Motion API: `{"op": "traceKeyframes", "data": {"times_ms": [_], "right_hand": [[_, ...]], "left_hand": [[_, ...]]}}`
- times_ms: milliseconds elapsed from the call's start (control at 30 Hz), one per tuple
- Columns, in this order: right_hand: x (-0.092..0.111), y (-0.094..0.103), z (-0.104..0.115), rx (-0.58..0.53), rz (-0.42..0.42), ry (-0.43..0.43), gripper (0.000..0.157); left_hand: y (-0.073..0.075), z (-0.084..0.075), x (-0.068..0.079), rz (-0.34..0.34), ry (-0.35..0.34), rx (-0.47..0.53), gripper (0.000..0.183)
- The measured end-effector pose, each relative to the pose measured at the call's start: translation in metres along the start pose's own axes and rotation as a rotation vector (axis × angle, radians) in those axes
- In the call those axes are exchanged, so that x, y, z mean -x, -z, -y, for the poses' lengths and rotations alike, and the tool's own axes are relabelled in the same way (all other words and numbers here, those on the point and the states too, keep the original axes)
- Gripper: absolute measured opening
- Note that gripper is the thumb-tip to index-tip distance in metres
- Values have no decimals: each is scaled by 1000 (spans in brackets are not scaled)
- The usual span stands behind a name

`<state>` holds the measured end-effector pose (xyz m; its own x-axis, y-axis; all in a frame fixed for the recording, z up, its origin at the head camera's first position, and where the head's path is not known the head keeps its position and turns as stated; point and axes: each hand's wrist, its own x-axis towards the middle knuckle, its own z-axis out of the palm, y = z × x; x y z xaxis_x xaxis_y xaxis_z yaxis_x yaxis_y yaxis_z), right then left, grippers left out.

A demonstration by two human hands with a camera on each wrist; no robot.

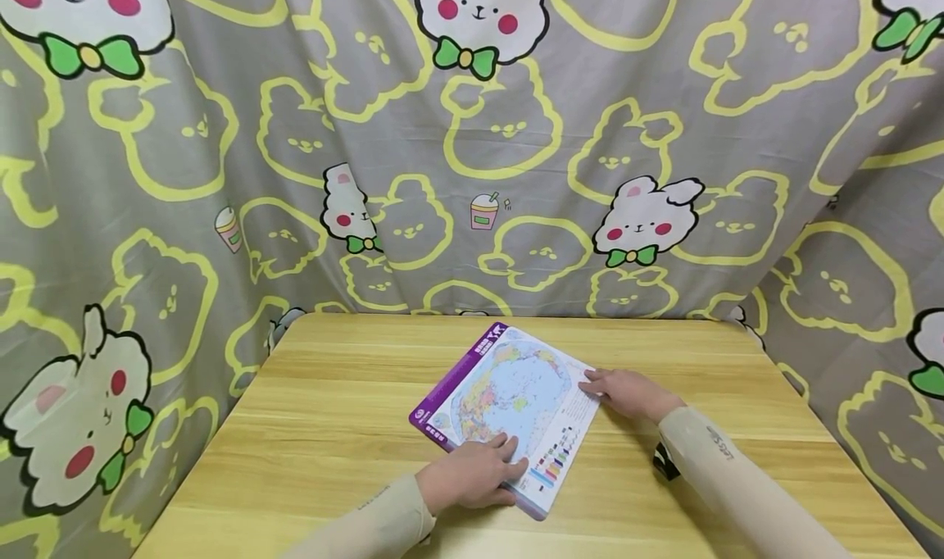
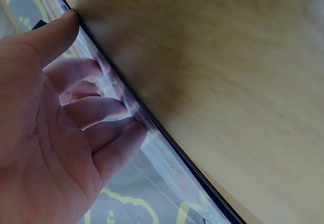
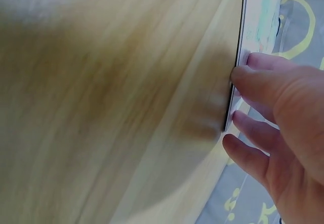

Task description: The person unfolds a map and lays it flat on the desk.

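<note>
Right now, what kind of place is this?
Probably a home play or study corner. A light wooden table is walled in by a hung bunny-print cloth, and a world-map board lies flat on the table under the left hand and right hand.

Map board (image 1: pixel 516 403): glossy laminated card w/ purple printed border, smooth, reflects light. Table (image 1: pixel 324 428): light wood-grain top, smooth, low sheen. Backdrop curtain (image 1: pixel 221 133): soft matt cloth, printed bunnies, creased. Sleeves (image 1: pixel 730 477): beige stretchy fabric, matt.
</note>
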<state>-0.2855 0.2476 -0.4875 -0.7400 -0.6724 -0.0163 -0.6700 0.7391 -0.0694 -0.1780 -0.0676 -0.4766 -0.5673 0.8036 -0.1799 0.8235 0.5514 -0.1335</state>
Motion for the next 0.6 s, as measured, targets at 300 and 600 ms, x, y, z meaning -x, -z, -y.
{"op": "traceKeyframes", "data": {"times_ms": [300,600], "right_hand": [[-1,-3,-3,4,-50,18,33],[2,-7,7,-4,-62,-52,34]], "left_hand": [[-1,-3,-2,-9,1,16,55],[2,11,4,-6,53,190,58]]}}
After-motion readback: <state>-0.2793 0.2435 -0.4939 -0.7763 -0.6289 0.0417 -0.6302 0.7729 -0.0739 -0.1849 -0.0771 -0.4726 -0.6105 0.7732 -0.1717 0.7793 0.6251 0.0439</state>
